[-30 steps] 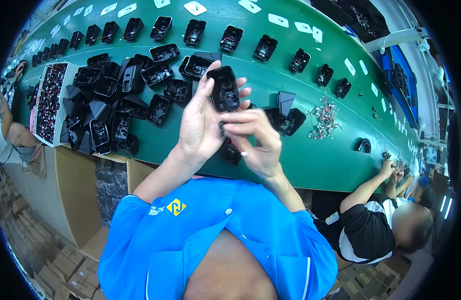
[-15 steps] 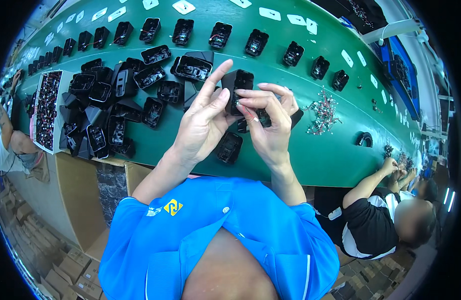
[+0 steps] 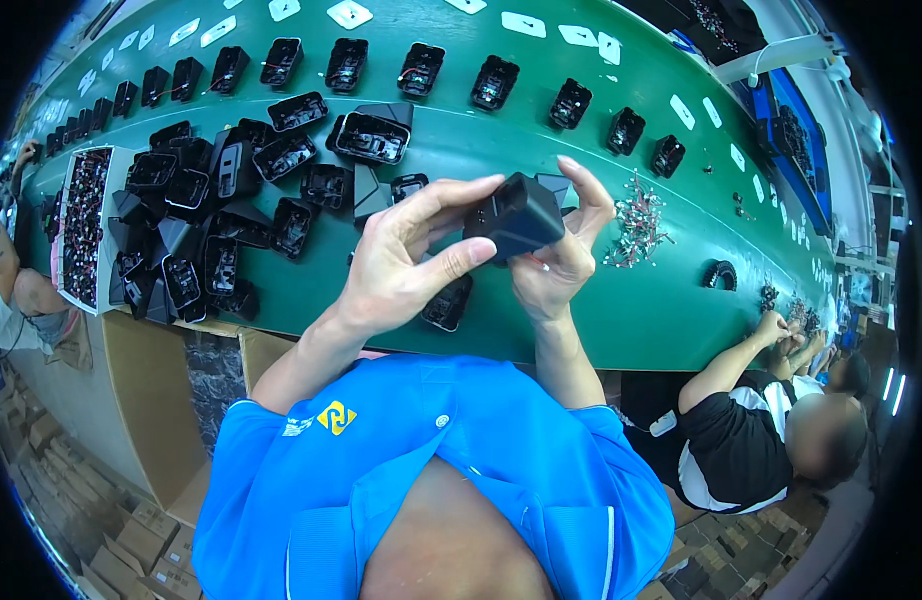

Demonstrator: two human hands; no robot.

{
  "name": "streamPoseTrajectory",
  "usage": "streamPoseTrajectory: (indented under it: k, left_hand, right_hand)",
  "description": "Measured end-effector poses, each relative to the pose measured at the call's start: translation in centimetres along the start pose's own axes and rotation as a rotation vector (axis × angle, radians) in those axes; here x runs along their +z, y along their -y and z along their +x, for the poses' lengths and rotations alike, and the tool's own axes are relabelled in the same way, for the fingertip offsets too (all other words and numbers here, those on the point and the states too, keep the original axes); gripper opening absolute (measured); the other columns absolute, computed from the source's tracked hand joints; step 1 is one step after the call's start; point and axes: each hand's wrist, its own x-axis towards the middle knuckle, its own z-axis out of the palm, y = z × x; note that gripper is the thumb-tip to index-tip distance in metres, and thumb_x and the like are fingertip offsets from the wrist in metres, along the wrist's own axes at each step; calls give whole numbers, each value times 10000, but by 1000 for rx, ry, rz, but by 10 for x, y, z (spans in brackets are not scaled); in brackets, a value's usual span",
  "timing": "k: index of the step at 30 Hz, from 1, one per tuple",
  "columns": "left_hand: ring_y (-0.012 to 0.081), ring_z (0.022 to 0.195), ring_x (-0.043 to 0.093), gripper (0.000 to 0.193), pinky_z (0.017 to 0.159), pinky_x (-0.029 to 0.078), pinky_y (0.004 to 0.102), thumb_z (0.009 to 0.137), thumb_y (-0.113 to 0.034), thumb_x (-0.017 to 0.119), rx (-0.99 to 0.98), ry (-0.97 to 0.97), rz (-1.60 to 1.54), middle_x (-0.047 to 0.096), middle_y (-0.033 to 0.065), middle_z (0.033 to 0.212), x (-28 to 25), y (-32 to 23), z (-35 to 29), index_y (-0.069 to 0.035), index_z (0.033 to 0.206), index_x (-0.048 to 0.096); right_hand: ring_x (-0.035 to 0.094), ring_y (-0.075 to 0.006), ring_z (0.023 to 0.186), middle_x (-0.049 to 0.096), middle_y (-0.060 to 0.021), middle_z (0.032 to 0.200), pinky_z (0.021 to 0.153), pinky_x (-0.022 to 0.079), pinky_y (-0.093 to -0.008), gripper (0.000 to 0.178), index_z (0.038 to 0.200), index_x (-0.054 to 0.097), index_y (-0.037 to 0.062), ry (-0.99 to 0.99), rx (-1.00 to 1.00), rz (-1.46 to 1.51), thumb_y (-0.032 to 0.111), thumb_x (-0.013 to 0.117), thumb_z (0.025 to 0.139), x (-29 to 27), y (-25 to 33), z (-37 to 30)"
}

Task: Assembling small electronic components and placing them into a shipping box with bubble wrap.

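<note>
A black plastic housing is held above the green bench, its solid, angled outer side showing. My left hand grips its left end, thumb below and fingers over the top. At its right end my right hand closes around it, one finger raised beyond the edge; its grip is partly hidden behind the housing. A small white bit shows by my right thumb. Below the hands lies an open black housing. To the right of my right hand is a pile of small red-and-white wired parts.
Many black housings are heaped at the left, beside a white box of small parts. A row of open housings crosses the green bench, with white plates beyond. A black coil and a co-worker are at right.
The housing has been turned over, from open face showing to solid outer side showing. My left hand has closed on it. My right hand has moved from pinching a red wire to the housing's right end.
</note>
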Motion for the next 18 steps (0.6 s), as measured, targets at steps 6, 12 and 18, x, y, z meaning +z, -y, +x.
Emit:
streamPoseTrajectory:
  k: [6,12,18]
  left_hand:
    - [229,1163,616,513,1013,499,330,911,-19,706,26,21,33,602,199,1253,1,-6,5,-2,1391,526]
    - [232,1150,619,531,972,500,315,935,-53,687,-102,-126,-128,592,200,1282,1,-3,12,-10,1425,486]
    - [311,1220,577,609,1026,468,400,933,-58,670,68,-94,327,564,236,1327,5,-19,34,-28,1480,405]
  right_hand:
    - [414,-310,1294,442,-169,1433,1099,322,-459,287,968,744,103,-40,10,56,47,769,688,2,-3,-5]
    - [426,-270,1260,512,-114,1404,1083,311,-452,297,915,688,119,83,34,-91,89,766,630,-3,20,13]
    - [450,-217,1233,570,-10,1371,1086,235,-435,258,841,649,164,126,-122,-631,261,814,668,-77,-29,40]
